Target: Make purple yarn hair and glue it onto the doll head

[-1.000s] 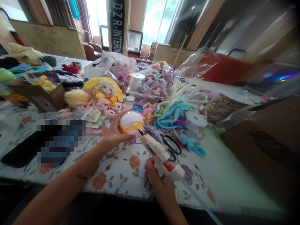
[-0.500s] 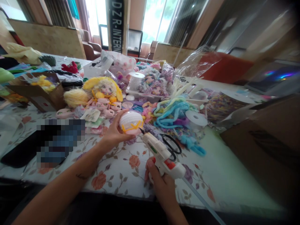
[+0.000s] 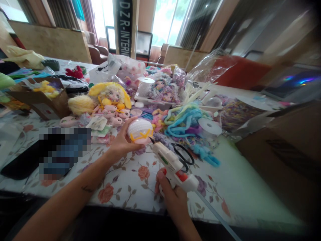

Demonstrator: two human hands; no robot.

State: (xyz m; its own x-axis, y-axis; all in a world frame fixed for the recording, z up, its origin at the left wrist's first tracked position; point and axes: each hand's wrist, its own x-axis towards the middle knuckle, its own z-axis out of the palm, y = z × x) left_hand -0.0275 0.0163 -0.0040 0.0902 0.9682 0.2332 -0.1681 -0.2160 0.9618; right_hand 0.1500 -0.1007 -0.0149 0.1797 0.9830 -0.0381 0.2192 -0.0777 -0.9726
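My left hand [image 3: 122, 142] grips a white ball-shaped doll head [image 3: 139, 130] with yellow strands stuck across its lower side, held just above the flowered tablecloth [image 3: 125, 180]. My right hand [image 3: 172, 197] is wrapped round the handle of a white glue gun [image 3: 173, 165] with a red trigger. The gun's dark nozzle touches the head's lower right edge, by the yellow strands. Its cord runs off to the lower right.
Black scissors [image 3: 184, 157] lie just behind the glue gun. Blue and pastel yarn [image 3: 185, 122], a white spool [image 3: 210, 127], a yellow-haired doll [image 3: 110, 95], pink doll faces [image 3: 114, 115], a cardboard box [image 3: 40, 97] and plastic bags crowd the table behind. A dark blurred object [image 3: 50, 154] lies at left.
The glue gun has edged forward and right, bringing its nozzle against the doll head. My left hand has kept the head nearly still.
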